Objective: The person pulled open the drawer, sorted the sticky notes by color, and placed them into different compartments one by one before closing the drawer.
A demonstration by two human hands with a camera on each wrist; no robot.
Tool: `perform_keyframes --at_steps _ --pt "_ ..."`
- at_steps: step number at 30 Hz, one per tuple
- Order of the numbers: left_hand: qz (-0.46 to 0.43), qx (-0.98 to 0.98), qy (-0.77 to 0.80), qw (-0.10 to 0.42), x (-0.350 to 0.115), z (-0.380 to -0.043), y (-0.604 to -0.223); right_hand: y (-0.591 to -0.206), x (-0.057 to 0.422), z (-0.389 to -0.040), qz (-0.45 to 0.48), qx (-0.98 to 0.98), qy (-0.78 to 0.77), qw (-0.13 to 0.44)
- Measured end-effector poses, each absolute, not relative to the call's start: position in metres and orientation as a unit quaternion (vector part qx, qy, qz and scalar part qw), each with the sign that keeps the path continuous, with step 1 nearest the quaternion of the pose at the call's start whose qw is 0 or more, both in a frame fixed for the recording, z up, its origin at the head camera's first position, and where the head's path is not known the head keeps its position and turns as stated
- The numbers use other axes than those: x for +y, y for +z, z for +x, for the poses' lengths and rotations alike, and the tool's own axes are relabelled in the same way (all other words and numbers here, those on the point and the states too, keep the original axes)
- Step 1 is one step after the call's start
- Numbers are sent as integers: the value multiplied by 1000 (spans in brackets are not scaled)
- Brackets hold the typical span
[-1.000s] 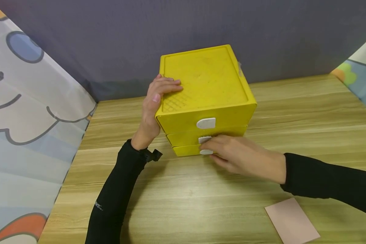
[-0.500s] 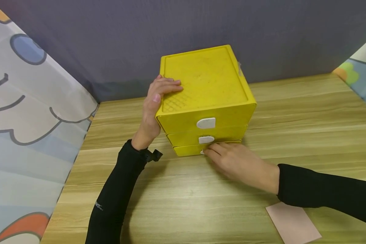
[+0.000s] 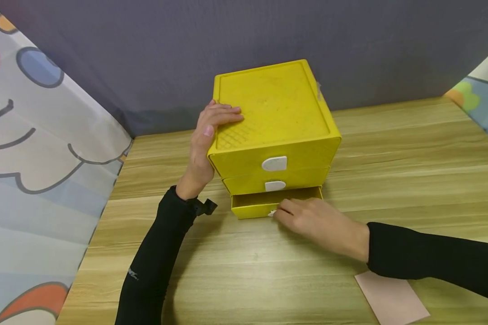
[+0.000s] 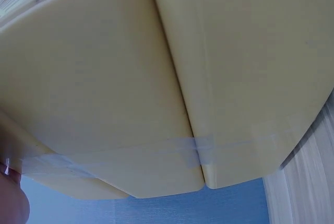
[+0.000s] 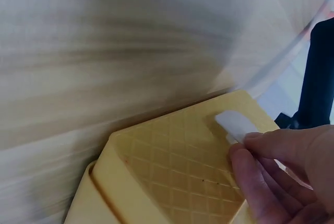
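Observation:
A yellow drawer cabinet (image 3: 274, 108) with white handles stands on the wooden table. Its bottom drawer (image 3: 254, 211) is pulled part way out, and the visible part of its inside shows nothing in it. My left hand (image 3: 203, 144) rests along the cabinet's left upper edge, fingers laid over the top. Only a bit of that hand shows beside the cabinet's side in the left wrist view. My right hand (image 3: 319, 223) pinches the bottom drawer's white handle (image 5: 237, 124) between thumb and fingers, which the right wrist view shows closely. The upper two drawers are closed.
A pink paper sheet (image 3: 392, 299) lies on the table (image 3: 244, 280) at the lower right, partly under the right sleeve. A dark grey wall (image 3: 166, 67) rises behind the cabinet. Printed cartoon cloths (image 3: 36, 135) hang at both sides.
My right hand went down from near the middle drawer's handle to the bottom one and drew that drawer out toward me. My left hand has stayed on the cabinet.

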State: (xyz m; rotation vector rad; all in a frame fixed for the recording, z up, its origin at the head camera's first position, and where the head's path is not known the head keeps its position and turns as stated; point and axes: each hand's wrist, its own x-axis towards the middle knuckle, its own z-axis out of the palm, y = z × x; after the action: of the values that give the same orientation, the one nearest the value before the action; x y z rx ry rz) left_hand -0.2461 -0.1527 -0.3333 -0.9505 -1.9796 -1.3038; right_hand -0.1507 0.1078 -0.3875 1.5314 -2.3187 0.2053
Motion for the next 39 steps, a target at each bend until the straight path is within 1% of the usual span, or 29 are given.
perform_keyframes --at_steps 8,16,23,25,26,27,29,31,33,34,36,39 --pt "-355 -737 -494 295 -151 -248 -333 -386 116 -126 567 -793 85 206" --pt "-352 -733 -501 296 -151 -248 -335 -389 120 -101 575 -768 96 266" --pt "-346 -733 -507 294 -152 -247 -337 -390 121 -93 576 -770 106 255" --pt "-346 -732 -509 293 -152 -247 -337 -390 124 -92 576 -778 111 227" --pt "-346 -732 -509 294 -152 -247 -336 -390 128 -93 577 -783 113 203" --pt "-347 -731 -508 294 -151 -247 -336 -390 133 -93 577 -791 111 167" --pt "-350 -730 -507 297 -150 -248 -335 -389 147 -93 571 -812 94 69" --pt "-352 -727 -507 300 -149 -248 -334 -388 165 -94 543 -836 65 -42" --pt "-353 -725 -508 302 -149 -249 -334 -388 184 -98 507 -852 22 -132" --pt "-353 -724 -509 303 -148 -249 -334 -388 192 -99 488 -858 2 -162" --pt "-352 -723 -512 303 -148 -249 -334 -388 205 -102 455 -867 -15 -201" --pt "-350 -722 -515 301 -149 -249 -335 -392 215 -102 431 -872 -41 -227"
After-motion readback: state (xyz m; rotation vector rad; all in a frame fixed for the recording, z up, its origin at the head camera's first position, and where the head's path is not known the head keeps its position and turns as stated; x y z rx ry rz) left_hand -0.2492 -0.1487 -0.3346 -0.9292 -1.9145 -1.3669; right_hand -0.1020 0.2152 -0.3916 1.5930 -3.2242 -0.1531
